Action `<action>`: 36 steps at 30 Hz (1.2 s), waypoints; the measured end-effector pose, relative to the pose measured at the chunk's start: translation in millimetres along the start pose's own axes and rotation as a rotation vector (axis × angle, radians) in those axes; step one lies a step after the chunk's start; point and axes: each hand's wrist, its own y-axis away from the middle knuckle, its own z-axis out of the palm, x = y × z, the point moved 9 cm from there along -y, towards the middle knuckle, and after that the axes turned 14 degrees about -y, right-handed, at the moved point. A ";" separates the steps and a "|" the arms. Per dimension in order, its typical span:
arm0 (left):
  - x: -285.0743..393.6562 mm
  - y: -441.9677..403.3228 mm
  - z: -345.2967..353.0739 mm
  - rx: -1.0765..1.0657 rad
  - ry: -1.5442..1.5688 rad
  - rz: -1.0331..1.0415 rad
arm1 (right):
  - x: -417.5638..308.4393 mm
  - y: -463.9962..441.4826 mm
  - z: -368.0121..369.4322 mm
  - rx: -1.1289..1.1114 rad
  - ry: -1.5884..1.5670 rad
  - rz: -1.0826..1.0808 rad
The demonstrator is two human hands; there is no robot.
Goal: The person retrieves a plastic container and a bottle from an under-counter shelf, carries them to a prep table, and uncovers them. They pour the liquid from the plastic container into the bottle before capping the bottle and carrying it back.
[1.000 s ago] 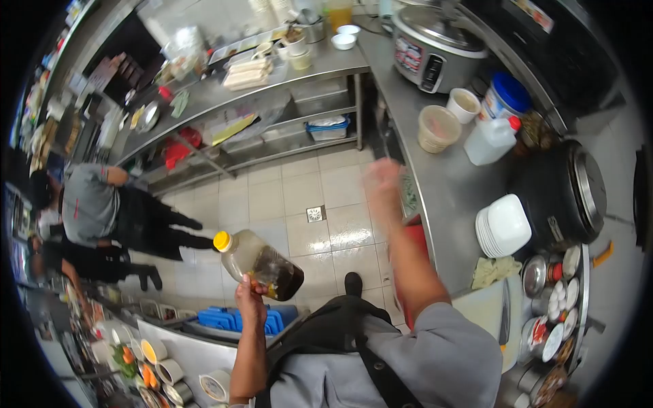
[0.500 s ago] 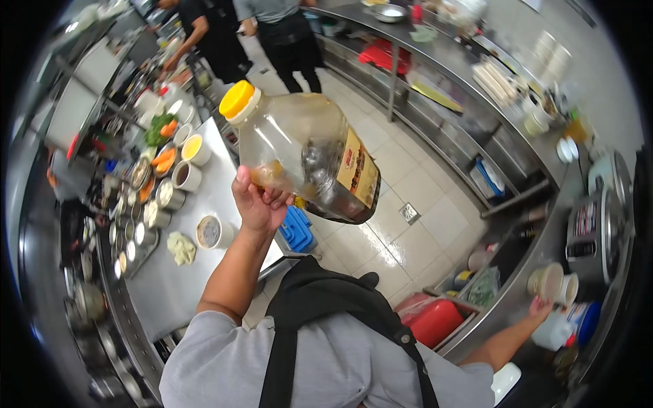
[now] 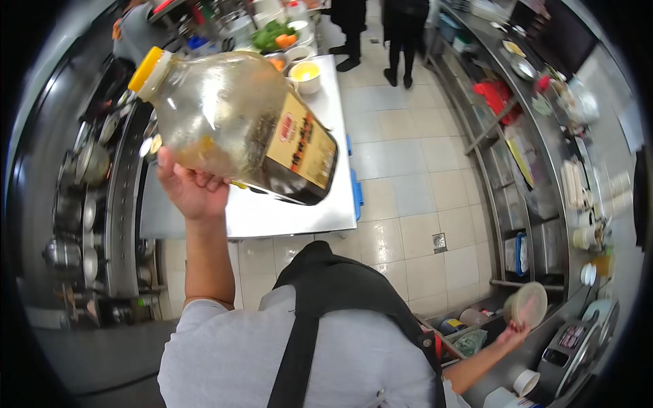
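jug (image 3: 238,115) tilted in left hand (image 3: 195,192), tub (image 3: 526,306) in right hand (image 3: 512,334)

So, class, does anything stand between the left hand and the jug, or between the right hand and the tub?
Nothing visible does: the left hand grips the jug directly, and the right hand has its fingers against the tub.

One wide, curved-edged view looks forward and steeply down from the wearer's head, with the grey fabric shirt (image 3: 231,353) near and the beige square-tiled floor (image 3: 382,204) far; the dim left margin seems too warped to read surely.
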 end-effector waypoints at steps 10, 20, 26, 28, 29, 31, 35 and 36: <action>83.9 27.8 -270.8 0.282 -0.275 0.237 | 197.5 271.0 371.6 -0.700 -0.017 0.403; 78.8 47.6 -415.0 0.439 -0.276 0.113 | 380.4 446.8 531.5 -0.844 0.077 0.728; 64.4 33.9 -410.1 0.407 -0.209 0.097 | 427.9 481.4 544.5 -0.850 0.111 0.829; 66.8 35.4 -406.9 0.465 -0.221 0.101 | 426.1 488.7 542.7 -0.892 0.167 0.852; 70.1 34.8 -405.1 0.487 -0.230 0.105 | 423.7 491.5 539.3 -0.908 0.188 0.864; 82.5 31.1 -395.8 0.500 -0.250 0.110 | 416.4 479.4 532.2 -0.971 0.427 0.691; 99.0 34.1 -398.3 0.543 -0.238 0.134 | 348.3 478.2 535.5 -0.950 0.748 0.053; 97.8 31.2 -401.6 0.540 -0.235 0.132 | 332.0 479.1 539.0 -0.976 0.693 -0.099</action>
